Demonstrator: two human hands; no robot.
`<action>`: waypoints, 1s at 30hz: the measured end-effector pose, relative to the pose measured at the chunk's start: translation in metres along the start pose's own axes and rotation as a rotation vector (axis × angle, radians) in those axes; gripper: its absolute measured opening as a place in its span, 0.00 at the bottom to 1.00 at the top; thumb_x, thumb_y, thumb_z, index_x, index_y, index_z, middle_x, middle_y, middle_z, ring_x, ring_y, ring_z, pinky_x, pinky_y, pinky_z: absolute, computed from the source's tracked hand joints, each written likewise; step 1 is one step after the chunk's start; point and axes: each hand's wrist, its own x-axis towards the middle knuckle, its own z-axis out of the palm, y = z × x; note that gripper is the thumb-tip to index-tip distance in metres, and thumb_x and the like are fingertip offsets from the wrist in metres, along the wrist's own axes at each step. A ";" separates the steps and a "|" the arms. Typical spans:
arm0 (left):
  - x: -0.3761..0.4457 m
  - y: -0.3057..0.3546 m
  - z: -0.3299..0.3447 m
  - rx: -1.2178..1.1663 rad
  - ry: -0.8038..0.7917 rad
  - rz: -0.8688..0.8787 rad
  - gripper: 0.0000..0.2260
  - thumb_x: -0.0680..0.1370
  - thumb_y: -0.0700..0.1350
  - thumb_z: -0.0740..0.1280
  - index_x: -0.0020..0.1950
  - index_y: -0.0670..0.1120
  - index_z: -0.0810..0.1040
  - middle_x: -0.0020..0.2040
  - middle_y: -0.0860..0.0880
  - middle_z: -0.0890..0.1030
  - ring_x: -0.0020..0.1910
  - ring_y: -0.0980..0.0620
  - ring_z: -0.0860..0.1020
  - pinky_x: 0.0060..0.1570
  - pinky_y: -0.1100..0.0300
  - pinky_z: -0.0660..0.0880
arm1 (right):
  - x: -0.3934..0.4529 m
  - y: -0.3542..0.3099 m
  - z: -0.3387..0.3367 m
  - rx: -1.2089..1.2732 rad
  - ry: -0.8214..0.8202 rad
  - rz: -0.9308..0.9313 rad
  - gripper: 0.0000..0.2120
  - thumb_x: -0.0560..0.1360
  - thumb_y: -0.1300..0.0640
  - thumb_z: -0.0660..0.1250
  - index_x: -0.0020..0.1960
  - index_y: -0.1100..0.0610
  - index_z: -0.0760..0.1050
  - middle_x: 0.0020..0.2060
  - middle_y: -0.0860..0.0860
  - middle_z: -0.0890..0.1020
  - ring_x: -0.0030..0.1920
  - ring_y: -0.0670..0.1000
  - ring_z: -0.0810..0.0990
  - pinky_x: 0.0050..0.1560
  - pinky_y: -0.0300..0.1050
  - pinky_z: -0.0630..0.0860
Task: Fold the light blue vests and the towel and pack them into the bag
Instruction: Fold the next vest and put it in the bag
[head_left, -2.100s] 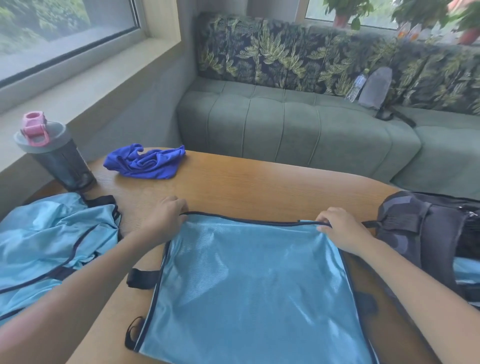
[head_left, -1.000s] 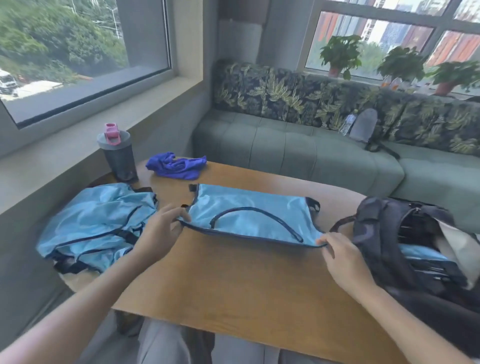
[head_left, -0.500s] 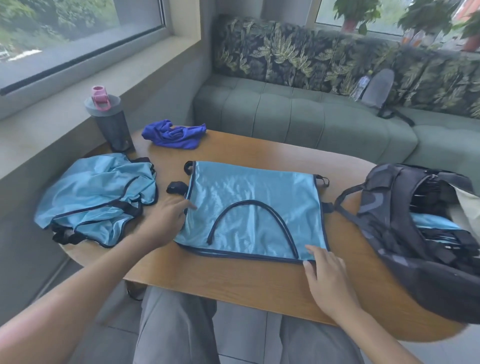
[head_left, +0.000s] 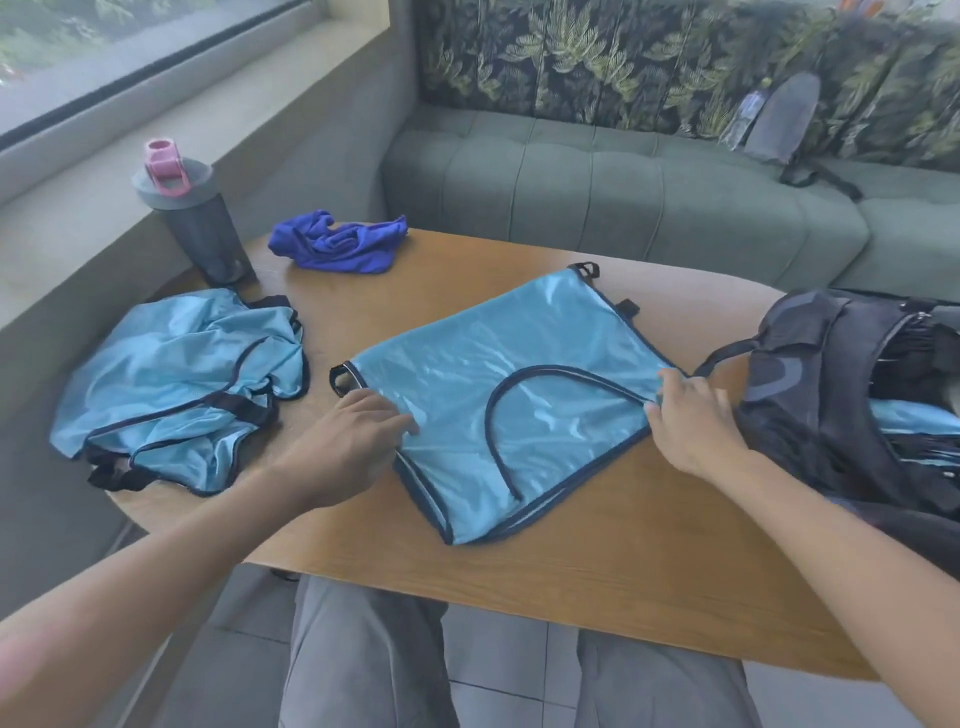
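A light blue vest (head_left: 498, 395) with dark trim lies folded flat and turned at an angle in the middle of the wooden table (head_left: 597, 561). My left hand (head_left: 353, 436) pinches its left edge. My right hand (head_left: 691, 415) grips its right edge beside the bag. A crumpled pile of light blue vests (head_left: 176, 384) sits at the table's left edge. The bunched dark blue towel (head_left: 337, 244) lies at the far side. The dark bag (head_left: 841, 395) stands open at the right, with light blue fabric inside it.
A grey shaker bottle (head_left: 192, 218) with a pink cap stands at the table's far left corner by the window ledge. A green sofa (head_left: 623, 176) runs behind the table, with a grey pouch and a water bottle on it. My knees are under the table's near edge.
The vest has rotated so its left side lies nearer me. My right hand moved from the near edge up to the right edge and took hold; my left hand now pinches the left edge.
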 end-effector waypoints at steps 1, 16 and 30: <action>-0.003 0.010 0.000 -0.043 -0.012 0.013 0.14 0.73 0.37 0.71 0.57 0.47 0.81 0.47 0.51 0.83 0.48 0.46 0.80 0.52 0.53 0.75 | 0.013 0.000 -0.004 0.001 -0.022 0.009 0.21 0.85 0.50 0.51 0.74 0.58 0.60 0.62 0.57 0.76 0.66 0.59 0.69 0.65 0.58 0.64; 0.003 0.045 0.001 -0.369 -0.075 -0.116 0.14 0.81 0.55 0.60 0.64 0.55 0.77 0.60 0.58 0.79 0.62 0.57 0.75 0.61 0.55 0.73 | 0.003 -0.068 -0.017 0.339 -0.002 -0.174 0.21 0.82 0.55 0.62 0.74 0.56 0.65 0.71 0.54 0.71 0.73 0.55 0.64 0.72 0.52 0.62; -0.081 0.021 0.004 -0.178 -0.153 0.059 0.32 0.80 0.70 0.59 0.70 0.46 0.77 0.71 0.49 0.76 0.70 0.49 0.73 0.69 0.52 0.71 | -0.173 -0.062 0.049 0.043 -0.119 -0.461 0.43 0.78 0.26 0.40 0.81 0.51 0.33 0.79 0.43 0.32 0.77 0.40 0.28 0.79 0.45 0.37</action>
